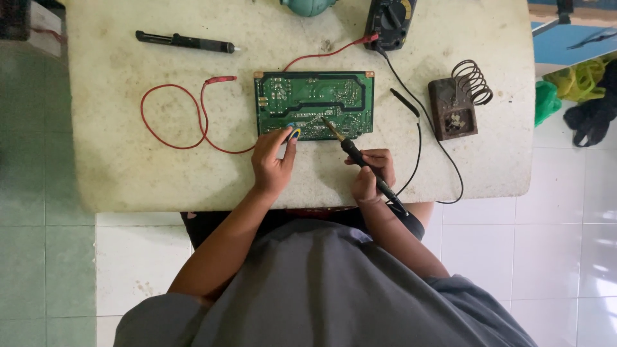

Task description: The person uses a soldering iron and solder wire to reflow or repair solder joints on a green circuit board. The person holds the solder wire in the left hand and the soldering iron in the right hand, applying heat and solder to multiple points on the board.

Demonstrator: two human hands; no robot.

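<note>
Head view: iron tip [325, 121] seemingly on board [313, 103].

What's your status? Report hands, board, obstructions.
Left hand pinching small tool at board edge. Right hand holds iron, tip on board. Red lead beside, clear.

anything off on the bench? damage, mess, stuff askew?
Nothing broken or spilled. The tabletop is stained and scuffed. The red test lead sprawls in loose loops left of the green circuit board. The right hand holds the soldering iron on the board, so the coil stand sits empty. The left hand steadies the board's edge.
</note>
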